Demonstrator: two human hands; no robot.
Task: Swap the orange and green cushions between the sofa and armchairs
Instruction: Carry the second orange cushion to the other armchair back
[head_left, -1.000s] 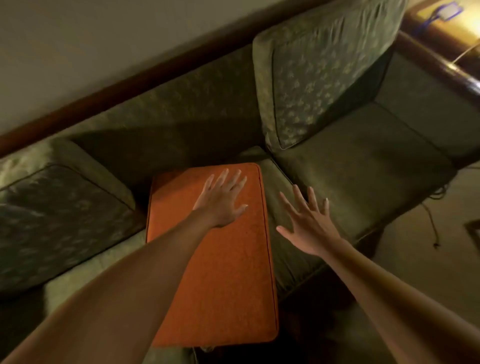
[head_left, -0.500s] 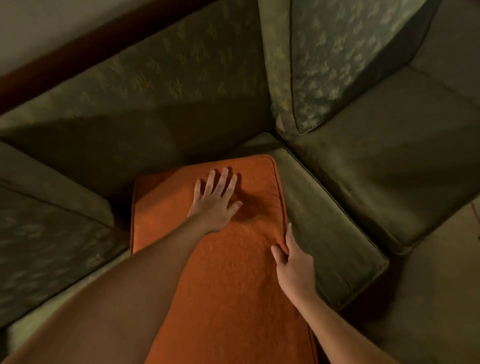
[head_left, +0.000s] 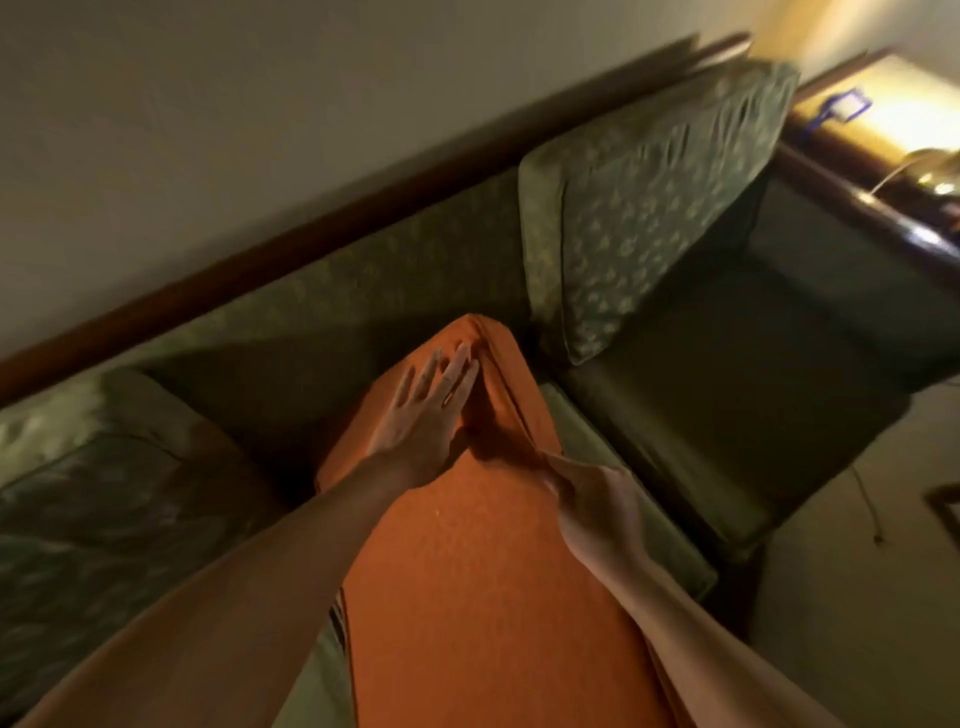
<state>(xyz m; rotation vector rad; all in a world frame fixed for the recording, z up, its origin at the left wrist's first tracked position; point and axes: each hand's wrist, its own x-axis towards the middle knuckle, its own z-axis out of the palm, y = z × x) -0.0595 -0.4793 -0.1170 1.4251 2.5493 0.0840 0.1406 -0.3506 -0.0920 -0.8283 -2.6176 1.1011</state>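
An orange cushion (head_left: 467, 561) lies lengthwise on the middle seat of the green sofa (head_left: 363, 296), its far end raised off the seat. My left hand (head_left: 423, 415) rests flat on the cushion's upper part, fingers spread toward its far corner. My right hand (head_left: 597, 504) grips the cushion's right edge, thumb on top and fingers hidden under the fabric. A patterned green cushion (head_left: 634, 208) leans upright against the sofa back at the right. Another green cushion (head_left: 98, 499) sits at the left end.
A dark wooden rail (head_left: 415, 171) runs along the wall behind the sofa. A lit side table (head_left: 883, 119) stands beyond the right armrest. Pale floor (head_left: 857, 597) with a thin cable shows at the lower right.
My right hand has closed on the cushion's right edge. The far end of the orange cushion has come up off the seat. The camera has tilted up and blurred.
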